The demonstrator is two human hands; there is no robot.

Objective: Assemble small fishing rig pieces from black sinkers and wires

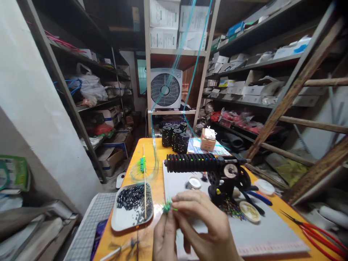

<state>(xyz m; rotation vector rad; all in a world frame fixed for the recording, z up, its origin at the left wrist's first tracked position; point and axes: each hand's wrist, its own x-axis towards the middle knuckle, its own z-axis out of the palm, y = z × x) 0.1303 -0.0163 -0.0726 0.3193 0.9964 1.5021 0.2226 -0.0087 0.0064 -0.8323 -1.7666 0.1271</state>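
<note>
A small bristly green piece is pinched between the fingertips of both hands, above the front of the table. My left hand grips it from below with closed fingers. From the right, my right hand has its thumb and fingers closed at the same spot, partly covering it. To the left of the hands stands a white tray with black tube-like pieces and smaller dark bits. A thin wooden stick lies across the tray. Beyond its far end is another bristly green bundle.
A black machine with a ribbed roller stands behind my hands on a pale board. Red-handled scissors, pliers and small dishes lie to the right. Black spools stand farther back; teal strands hang down.
</note>
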